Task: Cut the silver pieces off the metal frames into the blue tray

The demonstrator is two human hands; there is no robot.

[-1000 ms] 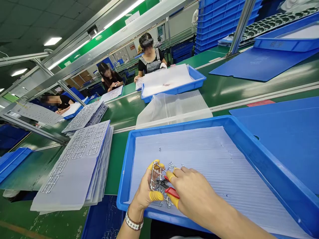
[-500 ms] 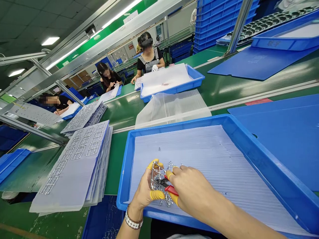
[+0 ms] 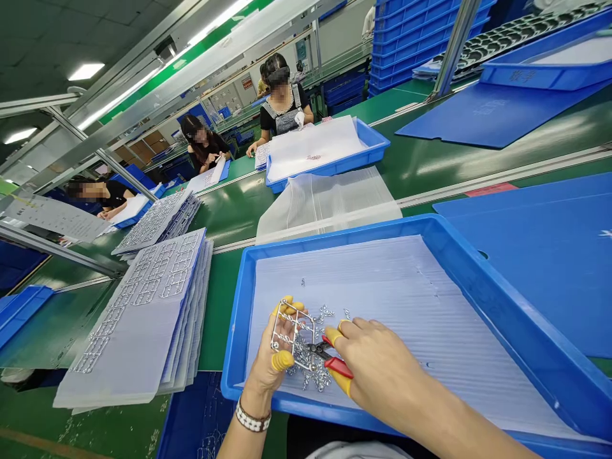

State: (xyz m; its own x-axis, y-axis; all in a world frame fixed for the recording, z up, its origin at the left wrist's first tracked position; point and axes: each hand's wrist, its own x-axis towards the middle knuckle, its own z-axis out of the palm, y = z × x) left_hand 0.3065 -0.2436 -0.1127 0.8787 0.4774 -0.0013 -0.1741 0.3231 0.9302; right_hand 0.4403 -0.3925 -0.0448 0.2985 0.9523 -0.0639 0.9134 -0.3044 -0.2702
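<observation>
My left hand [image 3: 268, 360], with yellow finger covers, grips a silvery sprue frame [image 3: 294, 327] by its left side. The frame is tilted over the tray, and small shapes show inside it. In my right hand [image 3: 370, 357], also with yellow finger covers, are red-handled nippers [image 3: 338, 366]. Their dark jaws are at the right side of the frame; whether they touch it I cannot tell. Below and behind the frame lies a pile of small silvery pieces [image 3: 319, 381], partly hidden by the frame and the nippers.
A blue tray [image 3: 335, 231] lined with a white sheet [image 3: 373, 280] surrounds my hands. To the left stands a stack of sheets [image 3: 143, 331] bearing more frames. A blue board [image 3: 535, 255] lies right. Several co-workers [image 3: 282, 105] sit across the green bench, near another blue tray [image 3: 329, 167].
My left hand has shifted slightly left and turned the frame, so more of its face shows. The nippers have moved a little right, away from the frame's middle.
</observation>
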